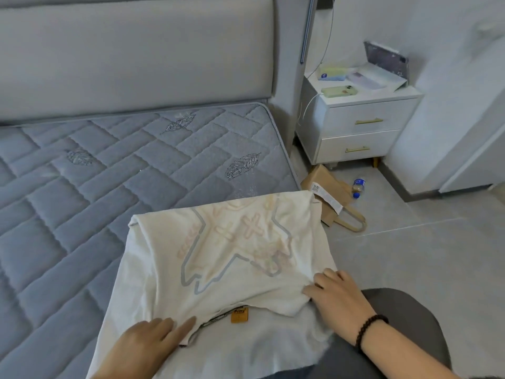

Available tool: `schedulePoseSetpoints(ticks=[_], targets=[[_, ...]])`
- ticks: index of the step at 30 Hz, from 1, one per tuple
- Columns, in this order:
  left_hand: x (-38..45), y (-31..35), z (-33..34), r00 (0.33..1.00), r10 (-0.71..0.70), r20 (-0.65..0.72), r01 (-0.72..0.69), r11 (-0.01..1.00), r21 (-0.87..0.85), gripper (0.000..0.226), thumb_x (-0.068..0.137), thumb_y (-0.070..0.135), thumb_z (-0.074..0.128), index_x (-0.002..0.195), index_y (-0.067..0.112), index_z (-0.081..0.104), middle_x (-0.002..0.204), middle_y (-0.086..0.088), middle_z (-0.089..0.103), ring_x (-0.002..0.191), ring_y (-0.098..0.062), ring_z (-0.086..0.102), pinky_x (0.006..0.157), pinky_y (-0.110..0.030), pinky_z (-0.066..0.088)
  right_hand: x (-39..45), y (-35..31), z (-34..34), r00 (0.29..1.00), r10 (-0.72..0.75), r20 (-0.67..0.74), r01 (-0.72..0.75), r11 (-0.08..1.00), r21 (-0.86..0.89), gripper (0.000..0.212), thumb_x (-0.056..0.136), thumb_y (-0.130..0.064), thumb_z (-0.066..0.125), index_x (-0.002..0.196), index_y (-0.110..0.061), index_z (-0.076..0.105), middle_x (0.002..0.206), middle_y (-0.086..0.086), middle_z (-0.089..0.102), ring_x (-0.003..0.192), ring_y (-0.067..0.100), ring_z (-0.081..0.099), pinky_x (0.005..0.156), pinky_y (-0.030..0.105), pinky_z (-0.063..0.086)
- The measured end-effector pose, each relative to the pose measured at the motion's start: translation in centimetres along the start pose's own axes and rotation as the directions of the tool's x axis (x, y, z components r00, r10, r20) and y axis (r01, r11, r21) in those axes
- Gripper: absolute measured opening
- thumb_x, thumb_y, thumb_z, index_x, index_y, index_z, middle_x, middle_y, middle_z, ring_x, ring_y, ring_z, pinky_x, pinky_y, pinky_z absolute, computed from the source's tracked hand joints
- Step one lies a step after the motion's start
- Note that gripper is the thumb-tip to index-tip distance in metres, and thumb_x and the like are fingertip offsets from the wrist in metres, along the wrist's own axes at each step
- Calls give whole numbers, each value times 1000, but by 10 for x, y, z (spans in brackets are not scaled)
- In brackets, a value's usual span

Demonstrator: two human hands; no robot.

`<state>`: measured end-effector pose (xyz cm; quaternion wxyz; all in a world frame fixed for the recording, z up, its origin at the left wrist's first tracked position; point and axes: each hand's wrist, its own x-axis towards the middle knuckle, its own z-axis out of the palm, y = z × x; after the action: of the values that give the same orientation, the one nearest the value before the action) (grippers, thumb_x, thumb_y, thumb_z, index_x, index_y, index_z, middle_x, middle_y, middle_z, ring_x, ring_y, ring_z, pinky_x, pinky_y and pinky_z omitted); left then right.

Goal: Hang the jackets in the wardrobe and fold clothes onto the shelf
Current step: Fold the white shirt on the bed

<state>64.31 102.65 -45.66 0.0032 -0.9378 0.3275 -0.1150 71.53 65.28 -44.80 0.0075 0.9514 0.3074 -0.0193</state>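
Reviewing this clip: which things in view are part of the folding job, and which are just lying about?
Part of the job:
- white T-shirt, spread on the mattress edge
- left hand and right hand, both flat on it

Lying about:
- paper bag and water bottle on the floor
- phone and boxes on the nightstand

A cream cotton T-shirt bears a grey-outlined star print with pink lettering; the quilted mattress is grey-blue with embroidered leaves.
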Motion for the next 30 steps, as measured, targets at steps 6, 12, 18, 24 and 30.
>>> schedulePoseSetpoints(ticks=[6, 12, 18, 24, 30], targets=[[-38, 29, -8, 999, -49, -8, 49, 999, 19, 54, 74, 8, 36, 124, 22, 50, 56, 2, 49, 41, -15, 47, 36, -18, 39, -28, -29, -7, 990, -2, 138, 10, 998, -61, 23, 52, -24, 82, 71, -31, 70, 69, -7, 56, 70, 16, 56, 64, 26, 27], [-68, 55, -7, 995, -96, -6, 97, 995, 34, 52, 89, 5, 22, 127, 27, 51, 62, 6, 41, 45, -11, 44, 39, -18, 41, -55, -33, 13, 950, 10, 313, -50, 992, 117, 32, 90, -11, 43, 113, -23, 62, 92, -6, 39, 104, 21, 43, 75, 32, 23], [-66, 77, -12, 978, -207, -15, 207, 978, 35, 45, 98, 37, 14, 119, 38, 55, 92, 9, 45, 80, -9, 43, 67, -22, 45, -51, -12, 14, 891, 356, 280, -452, 665, 594, 25, 85, -18, 47, 102, -26, 63, 94, -12, 46, 87, 8, 51, 78, 20, 41], [-13, 129, -7, 916, -400, -32, 380, 891, -247, 39, 64, 31, 47, 90, 34, 75, 103, 8, 59, 90, -11, 49, 77, -24, 34, -25, 14, 23, 721, 474, 505, -627, 136, 767, 17, 85, -22, 63, 99, -12, 65, 92, -2, 62, 94, 23, 62, 87, 34, 52], [59, 166, 22, 952, -304, 25, 298, 908, -295, 34, 80, 43, 59, 104, 24, 72, 95, 4, 62, 85, -13, 55, 67, -28, 46, -12, 11, 26, 738, 394, 548, -667, 302, 681, 26, 85, -29, 63, 65, -18, 51, 67, -3, 55, 63, 12, 53, 53, 24, 39]])
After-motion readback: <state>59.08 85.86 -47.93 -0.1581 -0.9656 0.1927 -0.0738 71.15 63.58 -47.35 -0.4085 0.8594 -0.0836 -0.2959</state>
